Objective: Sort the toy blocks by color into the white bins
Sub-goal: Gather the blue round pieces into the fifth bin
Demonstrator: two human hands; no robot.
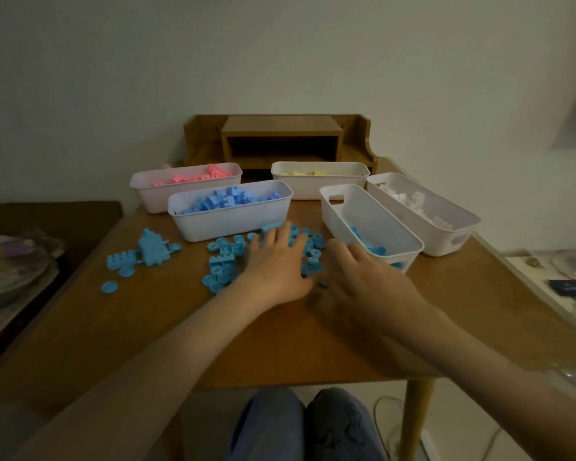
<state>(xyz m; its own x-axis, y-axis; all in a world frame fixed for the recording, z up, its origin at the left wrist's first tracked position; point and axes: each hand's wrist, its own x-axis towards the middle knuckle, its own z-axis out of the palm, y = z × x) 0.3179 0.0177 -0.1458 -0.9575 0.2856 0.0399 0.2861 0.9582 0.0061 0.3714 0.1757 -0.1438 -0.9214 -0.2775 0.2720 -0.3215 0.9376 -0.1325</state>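
Head view: block sorting is running on table (213, 344).
Five white bins are sitting at its far half: pink bin (147, 194) far left, blue bin (226, 224) piled high just in front of it, yellow bin (313, 188) at the back, angled bin (340, 214) holding a few blue pieces, white-block bin (446, 237) just beside that. Left hand (276, 267) is lying flat on the blue pile (223, 257), fingers spread, grasping nothing. Right hand (363, 281), blurred, is hovering with relaxed fingers by the angled bin, holding nothing. Blue cluster (150, 251) and disc (108, 287) are lying apart on the left.
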